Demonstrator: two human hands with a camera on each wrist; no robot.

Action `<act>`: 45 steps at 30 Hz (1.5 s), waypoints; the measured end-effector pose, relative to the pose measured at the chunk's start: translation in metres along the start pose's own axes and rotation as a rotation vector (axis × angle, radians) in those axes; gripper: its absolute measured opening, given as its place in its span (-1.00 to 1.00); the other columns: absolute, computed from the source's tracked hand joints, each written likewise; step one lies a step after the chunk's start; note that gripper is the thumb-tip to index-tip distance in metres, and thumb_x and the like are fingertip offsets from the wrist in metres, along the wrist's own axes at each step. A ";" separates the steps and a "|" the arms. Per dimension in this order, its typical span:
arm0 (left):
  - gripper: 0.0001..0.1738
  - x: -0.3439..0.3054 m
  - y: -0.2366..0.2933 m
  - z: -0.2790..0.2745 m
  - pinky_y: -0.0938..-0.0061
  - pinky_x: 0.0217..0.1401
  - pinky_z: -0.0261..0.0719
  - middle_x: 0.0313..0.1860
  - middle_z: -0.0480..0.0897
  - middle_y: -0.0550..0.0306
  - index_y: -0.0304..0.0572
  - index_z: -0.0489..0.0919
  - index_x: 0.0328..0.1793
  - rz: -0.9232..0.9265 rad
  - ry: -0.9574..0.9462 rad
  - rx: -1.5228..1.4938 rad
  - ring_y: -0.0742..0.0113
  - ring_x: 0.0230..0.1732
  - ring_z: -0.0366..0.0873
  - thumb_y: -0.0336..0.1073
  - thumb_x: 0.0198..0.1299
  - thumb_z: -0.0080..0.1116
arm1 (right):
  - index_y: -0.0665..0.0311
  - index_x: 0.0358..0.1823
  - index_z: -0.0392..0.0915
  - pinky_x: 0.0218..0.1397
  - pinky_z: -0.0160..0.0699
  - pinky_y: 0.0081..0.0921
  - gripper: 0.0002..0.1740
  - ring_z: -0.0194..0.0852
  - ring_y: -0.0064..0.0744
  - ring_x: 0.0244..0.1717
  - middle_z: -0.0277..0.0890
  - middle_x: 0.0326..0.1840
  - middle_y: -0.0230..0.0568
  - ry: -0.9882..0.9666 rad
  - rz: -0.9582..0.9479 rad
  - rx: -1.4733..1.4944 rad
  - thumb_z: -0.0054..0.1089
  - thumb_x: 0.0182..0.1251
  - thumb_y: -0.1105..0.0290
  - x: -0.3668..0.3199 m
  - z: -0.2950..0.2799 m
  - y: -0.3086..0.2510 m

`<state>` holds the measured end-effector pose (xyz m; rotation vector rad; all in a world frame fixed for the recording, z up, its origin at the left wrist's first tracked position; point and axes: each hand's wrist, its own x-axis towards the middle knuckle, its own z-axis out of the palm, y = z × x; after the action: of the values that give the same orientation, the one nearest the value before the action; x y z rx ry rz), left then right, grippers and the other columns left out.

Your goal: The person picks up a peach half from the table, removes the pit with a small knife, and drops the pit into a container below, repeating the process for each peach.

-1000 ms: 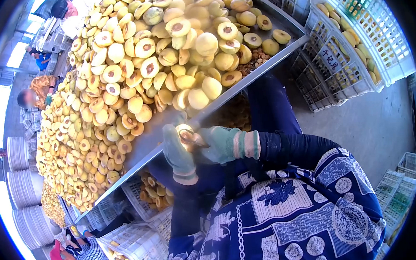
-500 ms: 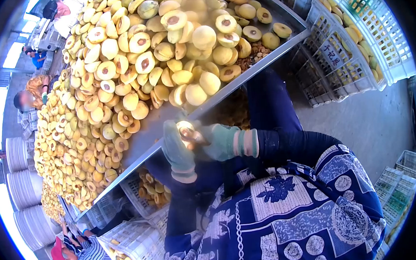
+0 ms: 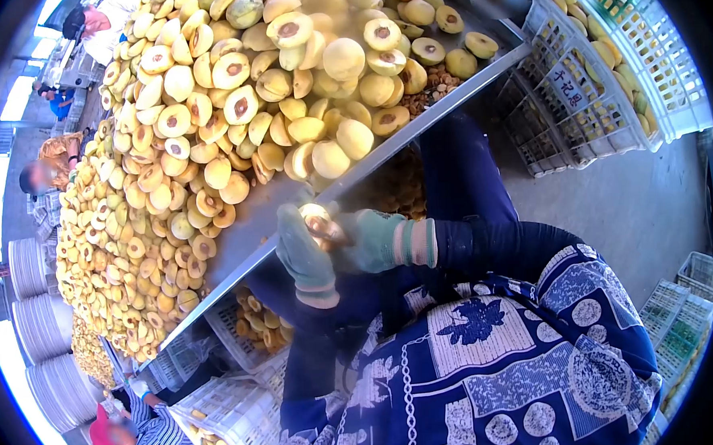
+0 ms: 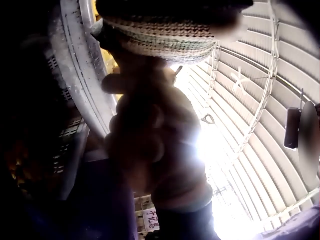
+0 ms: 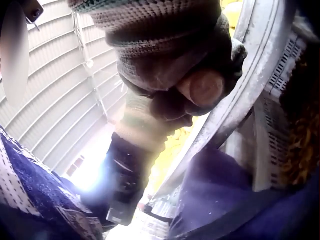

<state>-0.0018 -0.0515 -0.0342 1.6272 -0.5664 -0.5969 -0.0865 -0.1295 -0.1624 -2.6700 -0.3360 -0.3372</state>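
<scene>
My left hand (image 3: 306, 253), in a pale green knitted glove, holds a halved yellow peach (image 3: 316, 218) with its cut face up, bright in the light. Against it sits my gloved right hand (image 3: 383, 241), its fingers curled round a tool. Only the round wooden handle end (image 5: 205, 89) shows clearly, in the right wrist view; the working end is hidden between the hands. Both hands are together just off the metal edge of the table (image 3: 246, 268). A large heap of peach halves (image 3: 199, 134), many showing brown centres, covers the table.
Brown scraps (image 3: 438, 85) lie near the table's corner. White plastic crates (image 3: 580, 110) with fruit stand at the right, and another crate (image 3: 229, 414) is below. A person in a red cap (image 3: 101, 433) works at lower left. Stacked round white trays (image 3: 43, 319) stand at the far left.
The head view has shifted slightly, so the heap sits a little further left. My hands stay together at the peach half with small motions. The red-capped person's arm has moved.
</scene>
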 end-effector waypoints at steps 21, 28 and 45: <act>-0.47 0.021 -0.038 -0.010 0.50 -0.20 0.56 -0.23 0.62 -0.01 -0.35 0.51 -0.08 0.102 -0.219 0.190 0.34 -0.29 0.57 0.07 0.36 -0.14 | 0.08 0.10 0.34 -0.30 0.47 -0.41 -0.67 0.42 -0.40 -0.37 0.47 -0.31 -0.26 -0.265 0.592 0.770 -0.14 0.39 0.17 0.002 -0.181 -0.043; -0.65 -0.013 0.037 0.035 0.51 -0.26 0.54 -0.23 0.60 0.05 -0.37 0.43 0.15 0.076 -0.029 -0.389 0.35 -0.26 0.54 -0.26 0.39 -0.13 | 0.17 -0.29 0.47 -0.87 0.24 -0.60 -0.46 0.35 -0.52 -0.78 0.34 -0.69 -0.37 -0.142 0.852 1.535 -0.07 0.27 -0.21 0.000 -0.184 -0.053; -0.58 -0.021 0.033 0.038 0.68 -0.55 0.32 -0.52 0.42 0.30 -0.21 0.46 0.21 0.470 0.064 0.082 0.57 -0.58 0.34 -0.13 0.35 -0.05 | 0.45 -0.24 0.45 -0.90 0.02 -0.77 -0.63 0.04 -0.80 -0.92 0.17 -0.81 -0.62 -0.313 0.423 2.829 -0.18 0.48 0.24 -0.016 -0.145 -0.062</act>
<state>-0.0434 -0.0702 -0.0041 1.5111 -0.9005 -0.1747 -0.1451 -0.1419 -0.0159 0.1020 -0.0343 0.4783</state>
